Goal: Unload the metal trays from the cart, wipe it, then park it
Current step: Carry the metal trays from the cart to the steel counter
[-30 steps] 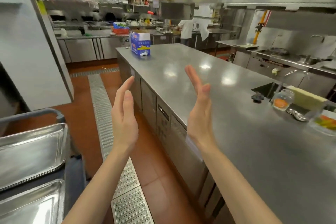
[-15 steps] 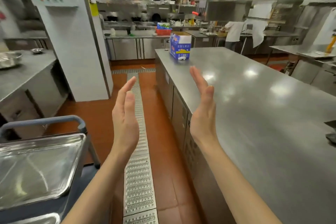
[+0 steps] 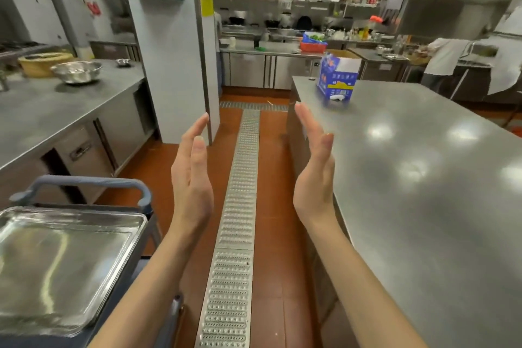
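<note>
Meanwhile both hands [image 3: 192, 178] [image 3: 313, 175] hover flat, holding nothing — metal tray [image 3: 62, 265] lower left

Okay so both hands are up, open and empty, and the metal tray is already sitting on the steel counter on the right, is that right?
Not quite. The head view shows the metal tray still on the cart at lower left, not on the steel counter on the right. The rest holds: the left hand and right hand are up, open and empty.

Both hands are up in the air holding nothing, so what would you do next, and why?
Probably lower both hands toward the metal tray on the cart. The left hand and right hand are open and empty, and the tray still sits there, not yet unloaded.
</note>
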